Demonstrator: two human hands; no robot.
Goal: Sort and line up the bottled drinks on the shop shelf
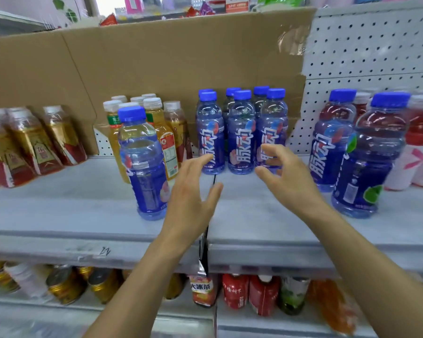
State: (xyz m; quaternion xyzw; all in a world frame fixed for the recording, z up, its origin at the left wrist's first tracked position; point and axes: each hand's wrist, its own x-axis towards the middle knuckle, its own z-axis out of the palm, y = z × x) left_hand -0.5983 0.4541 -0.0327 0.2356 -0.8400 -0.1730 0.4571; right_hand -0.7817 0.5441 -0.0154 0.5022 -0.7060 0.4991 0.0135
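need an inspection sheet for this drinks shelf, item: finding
surface: grey shelf, seam down the middle
job's things: blue bottles lined up at the back; lone blue bottle forward left; two big blue bottles forward right; tea bottles behind the lone one
clutter: cardboard standing behind the bottles
grips: left hand and right hand open, holding nothing, before the blue bottles
cables: nothing seen
surroundings: pegboard at right; cans below

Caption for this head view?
Open left hand and open right hand reach toward grouped blue bottles on the shelf.
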